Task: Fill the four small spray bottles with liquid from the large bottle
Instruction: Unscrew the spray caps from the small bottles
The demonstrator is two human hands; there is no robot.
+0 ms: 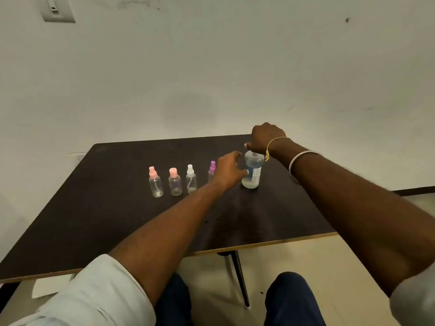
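Four small spray bottles stand capped in a row on the dark table, to the left of the left hand: pink-capped spray bottle, pink flat-capped bottle, white-capped bottle, all looking empty, and purple-capped bottle half hidden behind the knuckles. The left fingers are curled against the large bottle, which holds pale liquid low down. The right hand is closed over its top.
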